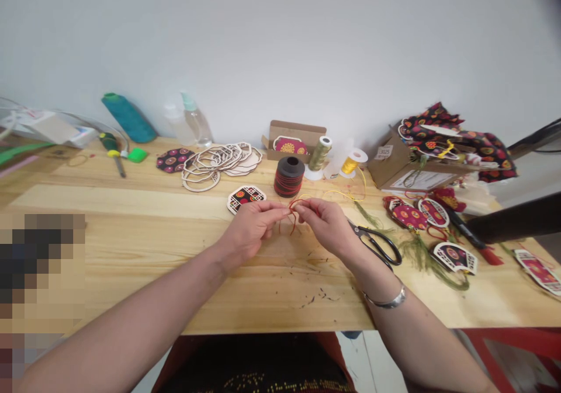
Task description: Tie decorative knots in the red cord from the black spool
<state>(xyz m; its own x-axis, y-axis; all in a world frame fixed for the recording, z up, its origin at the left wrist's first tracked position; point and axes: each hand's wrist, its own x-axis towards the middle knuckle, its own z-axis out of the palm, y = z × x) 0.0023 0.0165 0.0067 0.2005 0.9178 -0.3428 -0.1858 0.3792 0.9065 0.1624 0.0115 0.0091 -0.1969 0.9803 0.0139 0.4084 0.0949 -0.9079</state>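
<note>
Two pinches going on: the left hand [252,229] and the right hand [326,223] each have thumb and fingertips closed on a thin red cord [294,224], nearly meeting, with loose bits dangling over the table [144,229]. Can't make out if it's knotted, way too small. Right behind sits a dark spool [289,176] wound with red, and just left of that lies a patterned panel [246,197] in a pale frame. No tassel on it that I can see, so I'd call that one part done. Black-handled scissors [382,245] lie by the right wrist, partly hidden.

Further right looks more finished tbh: a fan-shaped ornament [454,258] with green threads by it, plus red patterned ornaments [409,214] with red cord among them. Back left, though, there's a heap of bare wooden frames [214,162], so my guess is plenty is left. Olive thread [319,154] and yellow thread [350,165] stand toward the wall.
</note>
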